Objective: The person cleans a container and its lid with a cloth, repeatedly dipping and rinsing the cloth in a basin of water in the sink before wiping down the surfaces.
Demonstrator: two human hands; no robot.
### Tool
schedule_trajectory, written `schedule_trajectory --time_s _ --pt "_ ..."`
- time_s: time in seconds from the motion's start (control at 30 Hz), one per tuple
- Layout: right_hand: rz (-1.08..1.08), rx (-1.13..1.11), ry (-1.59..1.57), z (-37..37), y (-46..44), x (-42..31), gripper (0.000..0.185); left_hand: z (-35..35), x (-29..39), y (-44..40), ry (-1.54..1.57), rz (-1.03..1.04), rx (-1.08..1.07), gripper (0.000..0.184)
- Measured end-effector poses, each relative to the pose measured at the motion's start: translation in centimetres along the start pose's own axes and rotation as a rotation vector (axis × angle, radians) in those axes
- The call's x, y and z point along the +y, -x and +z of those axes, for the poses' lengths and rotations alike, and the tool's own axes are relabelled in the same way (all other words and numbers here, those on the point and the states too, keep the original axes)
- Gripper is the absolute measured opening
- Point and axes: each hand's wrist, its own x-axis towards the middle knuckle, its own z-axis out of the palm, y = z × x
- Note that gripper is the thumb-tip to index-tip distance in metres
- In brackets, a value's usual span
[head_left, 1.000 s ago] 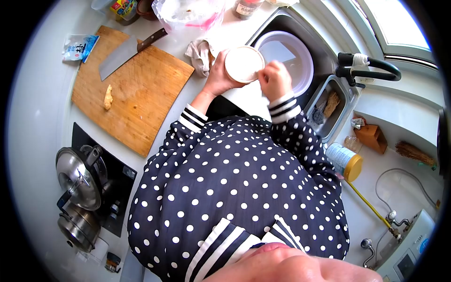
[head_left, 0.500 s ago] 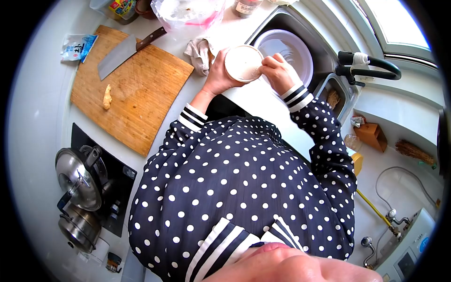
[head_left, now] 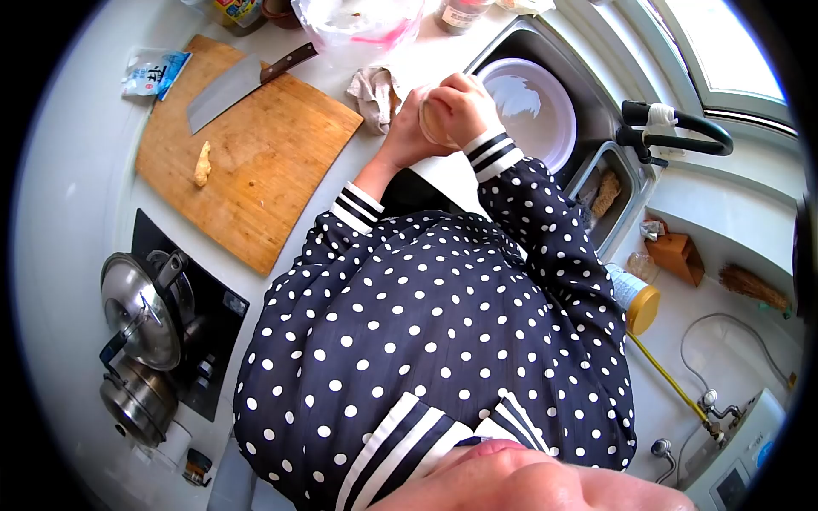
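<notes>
A round container with a pale top (head_left: 433, 126) is held in front of me, largely covered by my fingers. My left hand (head_left: 406, 136) wraps round its left side. Over its top and right side lies my right hand (head_left: 465, 106), with the fingers curled onto it. Just left of the hands a crumpled cloth (head_left: 373, 98) rests on the counter. To the right, a white basin (head_left: 558, 128) with water sits in the sink (head_left: 588, 115). What the right fingertips touch inside or on the rim is hidden.
A wooden board (head_left: 264, 170) carries a cleaver (head_left: 226, 98) and a piece of ginger (head_left: 203, 164). Beside it lies a blue-and-white packet (head_left: 155, 73). A plastic bag (head_left: 362, 30) stands behind the cloth. Lidded pans (head_left: 141, 315) are at the left, a black faucet (head_left: 673, 128) at the right.
My right hand has moved left from the container's right edge to cover its top. The container now looks tilted and mostly hidden. The whole view has shifted slightly.
</notes>
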Motion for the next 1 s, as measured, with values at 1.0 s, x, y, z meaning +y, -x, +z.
schedule_trajectory --time_s 1.0 --pt "0.895 0.362 -0.847 -3.7 5.3 4.3 0.014 -1.1 -0.2 0.2 0.018 -0.061 -0.129 0.124"
